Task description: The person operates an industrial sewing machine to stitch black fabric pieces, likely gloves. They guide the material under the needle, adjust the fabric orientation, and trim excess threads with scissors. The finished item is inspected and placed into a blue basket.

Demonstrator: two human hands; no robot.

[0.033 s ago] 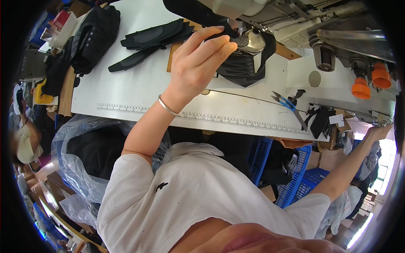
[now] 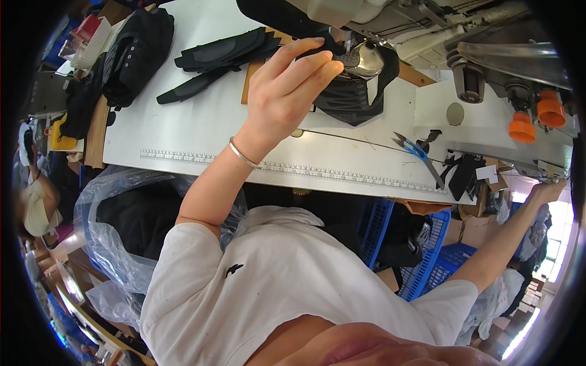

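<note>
My left hand (image 2: 284, 91), a bangle on its wrist, reaches up to the sewing machine's needle area (image 2: 348, 46). Its fingers are bent together on the edge of a black shoe upper (image 2: 348, 100), which lies partly under a shiny metal machine part (image 2: 369, 60). The thumb is hidden behind the hand. Far off to the right, my right hand (image 2: 549, 191) stretches to the dark rim of the picture, against the end of the machine. Its fingers are too small and cut off to make out.
Black cut pieces (image 2: 223, 52) lie left of the hand, near a bundle of black uppers (image 2: 137, 55). Blue-handled snips (image 2: 415, 148) rest at right. A ruler strip (image 2: 293, 169) runs along the table's front edge. Orange knobs (image 2: 522, 127) hang off the machine. Below are blue baskets (image 2: 427, 256) and a plastic bag (image 2: 110, 244).
</note>
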